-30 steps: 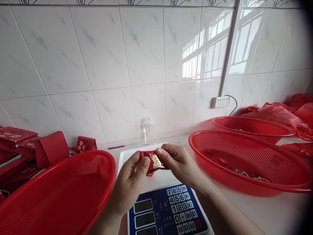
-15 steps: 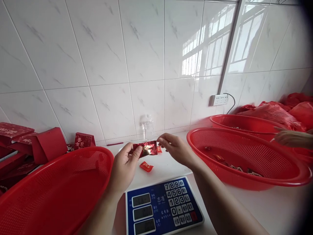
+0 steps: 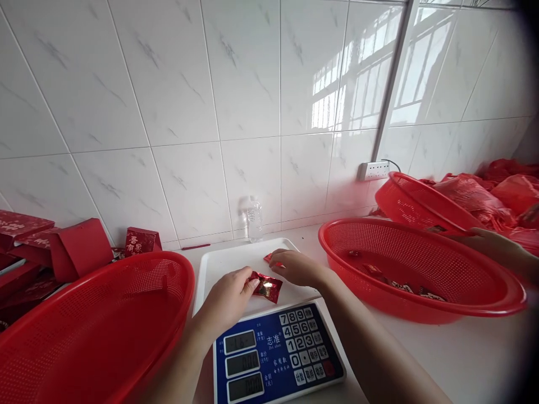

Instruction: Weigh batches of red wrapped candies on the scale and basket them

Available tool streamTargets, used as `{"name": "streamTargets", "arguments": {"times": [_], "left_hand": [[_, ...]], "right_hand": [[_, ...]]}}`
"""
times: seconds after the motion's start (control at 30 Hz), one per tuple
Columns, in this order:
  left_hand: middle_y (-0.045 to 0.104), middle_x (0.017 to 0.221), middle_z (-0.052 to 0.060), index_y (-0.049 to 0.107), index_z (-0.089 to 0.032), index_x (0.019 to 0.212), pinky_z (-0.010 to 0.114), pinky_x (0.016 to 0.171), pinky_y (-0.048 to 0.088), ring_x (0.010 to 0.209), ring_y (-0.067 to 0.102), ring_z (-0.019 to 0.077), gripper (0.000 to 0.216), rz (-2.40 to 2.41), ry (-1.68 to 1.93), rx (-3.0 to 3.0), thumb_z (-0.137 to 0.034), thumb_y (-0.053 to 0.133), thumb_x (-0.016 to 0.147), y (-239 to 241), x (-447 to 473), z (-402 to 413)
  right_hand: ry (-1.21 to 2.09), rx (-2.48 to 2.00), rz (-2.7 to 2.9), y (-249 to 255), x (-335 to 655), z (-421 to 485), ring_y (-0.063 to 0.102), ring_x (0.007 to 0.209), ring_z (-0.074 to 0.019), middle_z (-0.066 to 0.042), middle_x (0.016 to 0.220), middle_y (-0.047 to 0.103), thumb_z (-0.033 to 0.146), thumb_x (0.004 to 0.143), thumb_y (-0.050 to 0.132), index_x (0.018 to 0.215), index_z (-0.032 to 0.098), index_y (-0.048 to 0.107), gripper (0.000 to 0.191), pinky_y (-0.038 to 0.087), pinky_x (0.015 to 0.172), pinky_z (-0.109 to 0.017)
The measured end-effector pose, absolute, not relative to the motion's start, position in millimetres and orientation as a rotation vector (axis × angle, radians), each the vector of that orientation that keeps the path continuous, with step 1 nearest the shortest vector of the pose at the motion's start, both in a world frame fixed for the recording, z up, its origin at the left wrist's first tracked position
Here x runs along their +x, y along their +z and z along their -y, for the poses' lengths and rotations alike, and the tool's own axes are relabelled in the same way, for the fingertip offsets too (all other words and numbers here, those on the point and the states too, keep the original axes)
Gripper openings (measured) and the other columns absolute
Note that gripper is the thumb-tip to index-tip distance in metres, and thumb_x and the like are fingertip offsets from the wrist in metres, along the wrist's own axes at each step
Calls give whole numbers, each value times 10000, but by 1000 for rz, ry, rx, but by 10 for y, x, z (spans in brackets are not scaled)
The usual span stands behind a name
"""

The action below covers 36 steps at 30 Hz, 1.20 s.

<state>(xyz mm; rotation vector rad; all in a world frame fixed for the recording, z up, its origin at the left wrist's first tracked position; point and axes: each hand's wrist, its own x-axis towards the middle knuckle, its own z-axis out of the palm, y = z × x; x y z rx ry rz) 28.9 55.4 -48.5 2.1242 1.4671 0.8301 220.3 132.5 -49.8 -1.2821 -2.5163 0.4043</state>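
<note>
My left hand (image 3: 231,297) pinches one end of a shiny red-and-gold candy packet (image 3: 268,287), low over the white scale tray (image 3: 206,269). To its right, my right hand (image 3: 297,266) reaches over the tray with its fingers closed on a small red candy packet (image 3: 268,257), partly hidden under them. Whatever lies beneath my left hand is out of sight. The scale's blue keypad panel (image 3: 273,359) with three displays sits nearest me, between my forearms.
A large red basket (image 3: 185,275) stands at left, beside red boxes (image 3: 80,247). Another red basket (image 3: 337,235) at right holds several packets. Behind it, another person's hand (image 3: 492,244) holds a tilted basket (image 3: 415,205). A clear bottle (image 3: 255,219) stands by the wall.
Both hands have lowered toward the tray. The right hand has left the red-and-gold packet's end for the small packet. The other person's basket at the back right has been lifted and tilted.
</note>
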Motion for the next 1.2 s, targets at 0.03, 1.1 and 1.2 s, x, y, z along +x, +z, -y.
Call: {"name": "streamTargets", "arguments": {"times": [0.03,1.1,1.2], "left_hand": [[631,712,6,497,-211,708,264,574,353,642,550,167,266,-1481,825,2126,-349,402,916,-489,281,-560],[694,850,38,644,-178,929,282,684,551,739,656,171,272,-1180,1479,1759,-434,571,875,-280,316,-429],[656,760,6,626,-185,845,245,649,518,685,624,143,208,-1260,1604,1819,-386,583,878,-290,319,-421]], "right_hand": [[403,-1288,2510,-474,2213,-1306,618,1021,-250,-107,1129,681,168,866,492,935,190,730,249,461,858,-360],[983,-584,1896,-152,2041,-774,668,807,-153,-65,984,697,269,894,559,1169,185,557,287,547,763,-349],[1009,-619,1896,-155,2022,-770,674,844,-176,-75,947,713,363,868,623,1087,173,596,291,541,759,-349]]}}
